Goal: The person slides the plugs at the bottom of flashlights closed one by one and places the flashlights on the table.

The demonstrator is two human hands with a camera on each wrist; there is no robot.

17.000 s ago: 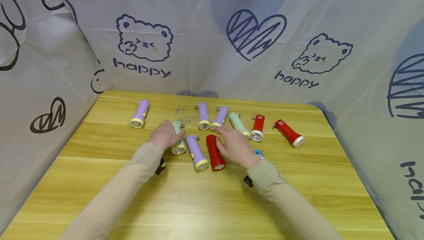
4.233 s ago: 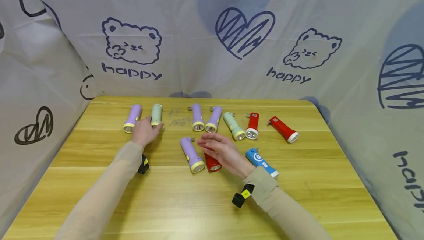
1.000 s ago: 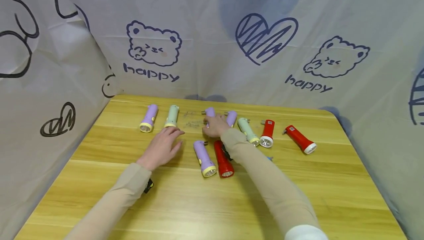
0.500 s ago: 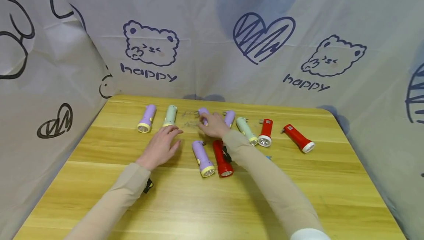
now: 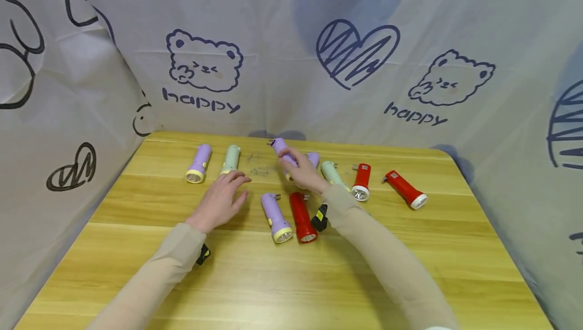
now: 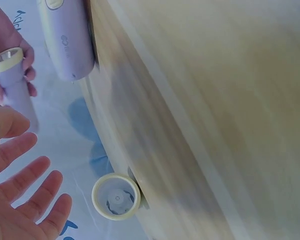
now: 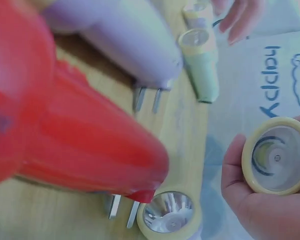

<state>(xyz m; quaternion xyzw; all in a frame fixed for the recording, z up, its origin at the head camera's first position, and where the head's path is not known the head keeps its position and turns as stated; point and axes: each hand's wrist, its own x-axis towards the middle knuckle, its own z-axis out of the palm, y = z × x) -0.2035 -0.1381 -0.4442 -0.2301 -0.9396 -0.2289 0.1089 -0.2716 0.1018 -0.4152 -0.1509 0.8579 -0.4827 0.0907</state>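
My right hand (image 5: 304, 170) grips a purple flashlight (image 5: 279, 145) around its body, raised from the table in the back middle. In the right wrist view its cream-rimmed lens (image 7: 276, 159) faces the camera. My left hand (image 5: 218, 201) hovers with fingers spread and nothing in it, fingertips overlapping the lens end of a pale green flashlight (image 5: 231, 155). Left of that lies another purple flashlight (image 5: 200, 160). Between my hands, nearer to me, a purple flashlight (image 5: 275, 216) and a red flashlight (image 5: 301, 216) lie side by side, plug prongs showing.
Beyond my right hand, a purple flashlight (image 5: 313, 158) is partly hidden. To its right lie a pale green flashlight (image 5: 331, 170) and two red flashlights with white rims, one upright (image 5: 362, 175) and one slanted (image 5: 403, 188). A printed cloth (image 5: 273, 77) stands behind the wooden table (image 5: 255, 289).
The pale green flashlight moved from the middle to beside the far-left purple one, and my left hand let go. My right hand reached the back-middle purple flashlight, gripped it and lifted it.
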